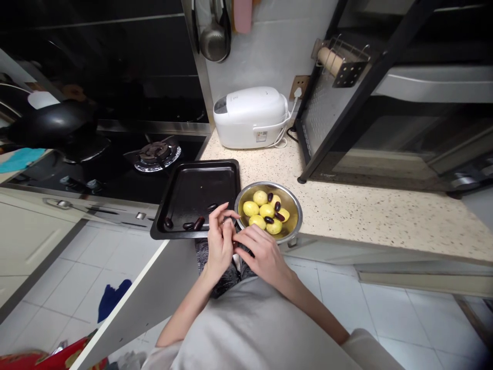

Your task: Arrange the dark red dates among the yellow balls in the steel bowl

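Observation:
My left hand [219, 245] and my right hand [264, 253] meet in front of my body, at the counter's front edge. Their fingertips are pinched together; whatever they hold is hidden between them. Just beyond the right hand, a round steel bowl [296, 205] holds several yellow round pieces [251, 208], like small peeled potatoes or fruit, with several dark oval grapes [279, 217] on top. Behind the left hand is a black baking tray [204, 180]. Several more dark grapes [199, 223] lie along the tray's near side.
A white appliance [250, 115] stands plugged in against the wall. An oven [404, 128] is at the right. To the left are a gas hob [154, 154] and a black wok [54, 126]. A cabinet door [154, 288] sticks out below the tray, beside my legs.

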Demonstrator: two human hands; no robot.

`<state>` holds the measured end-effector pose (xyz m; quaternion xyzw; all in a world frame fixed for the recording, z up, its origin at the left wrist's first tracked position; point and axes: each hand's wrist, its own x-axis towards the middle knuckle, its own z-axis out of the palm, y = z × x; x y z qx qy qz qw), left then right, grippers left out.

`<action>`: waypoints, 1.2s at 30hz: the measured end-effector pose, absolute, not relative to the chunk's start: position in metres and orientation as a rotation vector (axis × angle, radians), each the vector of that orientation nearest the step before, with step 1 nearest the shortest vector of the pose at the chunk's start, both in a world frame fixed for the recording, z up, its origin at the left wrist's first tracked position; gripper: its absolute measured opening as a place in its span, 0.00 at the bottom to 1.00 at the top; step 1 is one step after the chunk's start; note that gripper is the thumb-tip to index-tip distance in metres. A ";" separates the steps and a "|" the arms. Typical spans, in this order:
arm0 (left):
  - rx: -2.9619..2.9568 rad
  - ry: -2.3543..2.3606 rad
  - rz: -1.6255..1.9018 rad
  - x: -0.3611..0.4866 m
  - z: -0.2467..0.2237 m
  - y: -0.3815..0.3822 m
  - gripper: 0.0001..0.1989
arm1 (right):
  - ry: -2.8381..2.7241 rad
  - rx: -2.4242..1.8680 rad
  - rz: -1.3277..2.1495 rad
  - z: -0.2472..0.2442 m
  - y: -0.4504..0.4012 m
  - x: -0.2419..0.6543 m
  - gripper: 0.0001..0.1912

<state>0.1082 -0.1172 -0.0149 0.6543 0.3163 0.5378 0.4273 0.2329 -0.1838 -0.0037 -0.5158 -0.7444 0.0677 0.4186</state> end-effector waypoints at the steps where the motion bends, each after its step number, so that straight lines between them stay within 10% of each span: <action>1: 1.607 0.787 1.324 0.108 -0.014 -0.117 0.17 | -1.884 -1.306 0.148 -0.004 -0.183 0.233 0.05; 36: 2.304 0.799 1.040 0.142 -0.001 -0.061 0.06 | -1.342 -1.546 0.009 -0.007 -0.188 0.298 0.09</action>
